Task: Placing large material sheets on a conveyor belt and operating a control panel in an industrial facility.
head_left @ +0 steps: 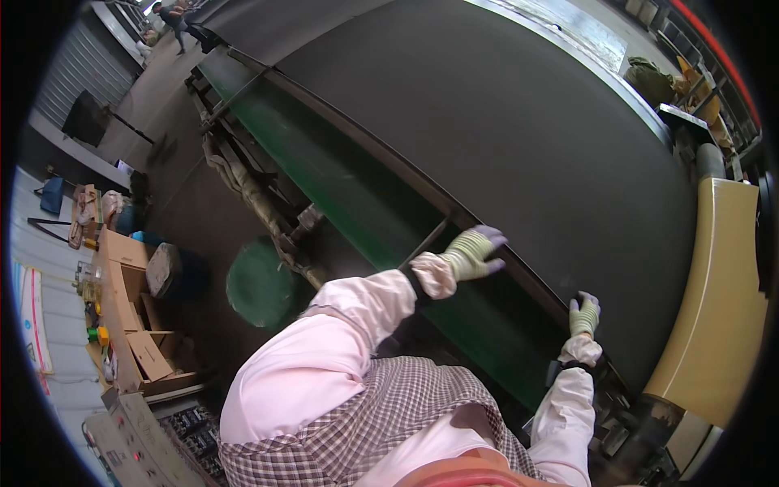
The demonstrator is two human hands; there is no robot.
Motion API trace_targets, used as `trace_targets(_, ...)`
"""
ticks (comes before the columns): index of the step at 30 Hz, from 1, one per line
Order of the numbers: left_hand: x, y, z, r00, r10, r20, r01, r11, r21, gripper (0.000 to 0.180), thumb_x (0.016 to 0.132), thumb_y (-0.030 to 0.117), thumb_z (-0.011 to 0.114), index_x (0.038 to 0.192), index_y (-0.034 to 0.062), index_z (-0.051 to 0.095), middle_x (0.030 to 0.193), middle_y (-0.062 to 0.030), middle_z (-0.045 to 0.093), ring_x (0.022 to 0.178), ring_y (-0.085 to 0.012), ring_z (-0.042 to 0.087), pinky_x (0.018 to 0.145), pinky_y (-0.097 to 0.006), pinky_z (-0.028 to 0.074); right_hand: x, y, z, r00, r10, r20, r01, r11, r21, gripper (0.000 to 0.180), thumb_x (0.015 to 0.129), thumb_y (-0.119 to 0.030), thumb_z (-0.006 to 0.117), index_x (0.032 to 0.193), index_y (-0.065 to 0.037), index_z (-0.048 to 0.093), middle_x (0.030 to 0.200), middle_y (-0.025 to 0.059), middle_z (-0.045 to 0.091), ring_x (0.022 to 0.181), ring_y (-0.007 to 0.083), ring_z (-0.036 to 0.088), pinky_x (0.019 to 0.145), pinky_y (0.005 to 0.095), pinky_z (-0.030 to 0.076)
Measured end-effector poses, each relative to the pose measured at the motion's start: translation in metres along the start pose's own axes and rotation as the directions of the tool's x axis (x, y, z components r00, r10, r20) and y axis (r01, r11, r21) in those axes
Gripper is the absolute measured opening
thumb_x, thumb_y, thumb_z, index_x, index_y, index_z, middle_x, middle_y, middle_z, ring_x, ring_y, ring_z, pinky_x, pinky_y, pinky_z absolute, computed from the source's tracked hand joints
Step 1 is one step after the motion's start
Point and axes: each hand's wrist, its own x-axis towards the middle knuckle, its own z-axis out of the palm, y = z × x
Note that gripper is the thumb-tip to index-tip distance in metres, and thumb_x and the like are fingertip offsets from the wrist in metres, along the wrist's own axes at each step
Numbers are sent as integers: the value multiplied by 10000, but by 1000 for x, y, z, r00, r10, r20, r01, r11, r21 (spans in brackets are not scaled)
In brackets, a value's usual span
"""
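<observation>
A wide dark grey sheet or belt point(503, 130) spreads across the middle, with a dark rail point(381, 158) along its near edge. My left hand point(473, 253), in a striped green glove with purple-grey fingertips, lies over that rail. Its thumb stands apart from its fingers, and nothing shows in its grasp. Farther right, my right hand point(584, 315) wears a matching glove and rests at the same edge, fingers extended onto the dark surface. Below the rail runs a green belt point(324, 183), which passes under my left forearm.
A large tan roll point(714, 300) stands at the right end of the dark surface. To the left are a round green-topped container point(261, 282), a wooden shelf unit point(122, 312) and a control box point(130, 442). Another person point(177, 23) is far off at upper left.
</observation>
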Motion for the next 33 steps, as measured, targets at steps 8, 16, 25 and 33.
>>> trace_targets(8, -61, -155, -142, 914, -211, -348, 294, 933, 207, 495, 776, 357, 699, 1150, 52, 588, 1145, -166, 607, 1088, -357, 546, 968, -445, 440, 8, 0, -52, 762, 604, 232, -393, 718, -574, 510, 804, -388, 648, 1241, -135, 573, 1268, 124, 558, 1198, 332, 520, 970, 467, 457)
trace_targets(16, -56, -305, -266, 818, -290, -497, 495, 794, 353, 609, 796, 393, 679, 1275, 53, 517, 1248, -177, 563, 1196, -356, 474, 1043, -432, 386, 52, -166, -6, 997, -28, -68, 11, 971, -238, 495, 746, -262, 719, 1200, -110, 593, 1204, 135, 611, 1134, 338, 555, 958, 458, 454)
trace_targets(25, 36, -441, -348, 787, -478, -389, 614, 668, 420, 803, 795, 542, 661, 1432, 144, 378, 1463, -159, 394, 1371, -338, 318, 1125, -428, 292, 122, -415, 19, 778, -628, -22, 626, 778, -57, 473, 748, -192, 698, 1194, -105, 564, 1222, 120, 566, 1123, 342, 536, 946, 479, 426)
trace_targets(33, 79, -397, -294, 552, -834, 10, 665, 447, 598, 1275, 581, 840, 638, 1535, 207, 77, 1589, -163, 55, 1468, -348, 25, 1147, -592, 98, 176, -548, 85, 719, -690, -80, 689, 694, 211, 427, 777, -209, 682, 1177, -98, 582, 1223, 126, 571, 1137, 341, 533, 944, 469, 435)
